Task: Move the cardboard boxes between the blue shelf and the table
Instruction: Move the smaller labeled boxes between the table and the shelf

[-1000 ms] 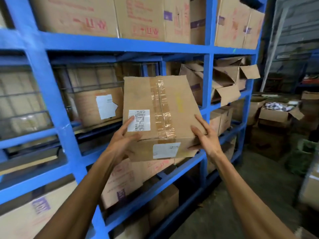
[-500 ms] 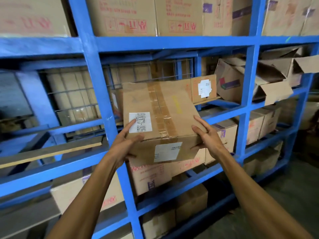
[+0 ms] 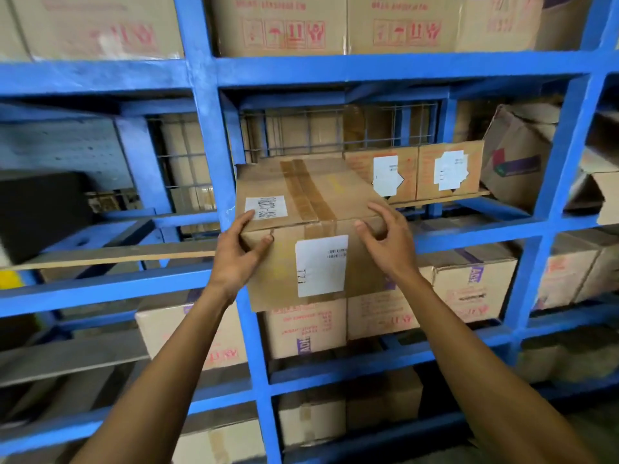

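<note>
A taped cardboard box (image 3: 311, 209) with white labels on its top and front is held level at the mouth of a middle bay of the blue shelf (image 3: 207, 135). My left hand (image 3: 239, 252) grips its front left corner, thumb on the front face. My right hand (image 3: 385, 241) grips the front right corner, fingers over the top edge. The box's far end reaches into the bay; whether it rests on the shelf board is hidden.
Two labelled boxes (image 3: 415, 172) stand behind and to the right in the same bay, with a tilted open carton (image 3: 516, 155) further right. A wire mesh backs the bay. Boxes fill the levels above and below. The left bay holds a dark object (image 3: 40, 212).
The view swung left along the shelf. Both hands carried the box from in front of the upright into the bay, and it tipped level so its front label faces me.
</note>
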